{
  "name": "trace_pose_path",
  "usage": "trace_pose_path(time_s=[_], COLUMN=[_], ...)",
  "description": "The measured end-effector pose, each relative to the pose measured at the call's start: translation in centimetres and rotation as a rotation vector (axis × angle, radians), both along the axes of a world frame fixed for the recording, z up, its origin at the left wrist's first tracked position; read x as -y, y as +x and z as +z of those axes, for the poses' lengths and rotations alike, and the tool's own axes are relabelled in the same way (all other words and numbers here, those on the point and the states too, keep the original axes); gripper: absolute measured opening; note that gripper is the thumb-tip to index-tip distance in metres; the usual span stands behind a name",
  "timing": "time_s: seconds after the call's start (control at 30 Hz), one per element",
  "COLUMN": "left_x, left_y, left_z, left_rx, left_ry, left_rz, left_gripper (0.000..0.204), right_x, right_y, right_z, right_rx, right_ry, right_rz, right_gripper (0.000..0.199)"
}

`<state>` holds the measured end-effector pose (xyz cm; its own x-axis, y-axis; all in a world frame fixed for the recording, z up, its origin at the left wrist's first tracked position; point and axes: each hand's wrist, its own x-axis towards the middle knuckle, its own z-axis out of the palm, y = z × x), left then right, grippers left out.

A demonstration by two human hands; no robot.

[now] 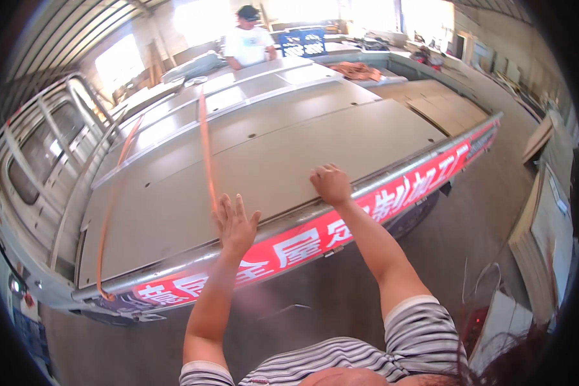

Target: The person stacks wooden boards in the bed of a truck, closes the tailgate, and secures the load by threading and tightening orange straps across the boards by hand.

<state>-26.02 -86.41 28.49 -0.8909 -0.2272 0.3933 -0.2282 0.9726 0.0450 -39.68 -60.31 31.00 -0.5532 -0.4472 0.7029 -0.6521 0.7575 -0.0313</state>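
My left hand is spread open at the truck bed's near rail, its fingertips beside the orange strap. Whether it touches the strap I cannot tell. My right hand is closed, knuckles up, over the near edge of a grey-brown flat panel. What its curled fingers hold, if anything, is hidden. The strap runs across the stacked panels from the far side to the near rail. Further left a second orange strap crosses the load and comes down over the rail.
A person in a white shirt stands across the load. The cab's metal frame rises at the left. A red banner covers the bed's near side. Boards lean at the right. A blue crate and orange material lie beyond.
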Motion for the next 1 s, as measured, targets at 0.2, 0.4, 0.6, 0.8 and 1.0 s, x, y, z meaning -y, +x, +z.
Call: trace_pose_path(time_s=[0.2,0.4,0.6,0.8,1.0], left_x=[-6.7,-6.7,-8.4,-7.7,-0.6], left_y=[-2.7,-2.7,-0.4,-2.5,-4.7], left_z=[-0.4,-0.1,3.1,0.7,-4.1], left_rx=[-0.043,-0.15,-0.004,-0.123,-0.26], left_ry=[0.095,-0.092,-0.043,-0.143,-0.415], left_rz=[-0.073,-0.054,-0.041,-0.161,-0.219], left_gripper=[0.06,0.05,0.049,0.042,0.041], right_x=[-0.4,-0.6,-2.2,-14.0,-24.7], right_y=[-1.4,-0.1,8.0,22.4,33.0], right_z=[-2.1,-1.2,-4.7,-19.9,-29.2], right_rx=[0.026,0.142,0.162,0.686,1.416], right_ry=[-0.101,-0.166,-0.573,0.002,0.311], right_rz=[0.068,0.205,0.612,0.414,-0.014], right_gripper=[0.029,0.026,0.023,0.038,0.039])
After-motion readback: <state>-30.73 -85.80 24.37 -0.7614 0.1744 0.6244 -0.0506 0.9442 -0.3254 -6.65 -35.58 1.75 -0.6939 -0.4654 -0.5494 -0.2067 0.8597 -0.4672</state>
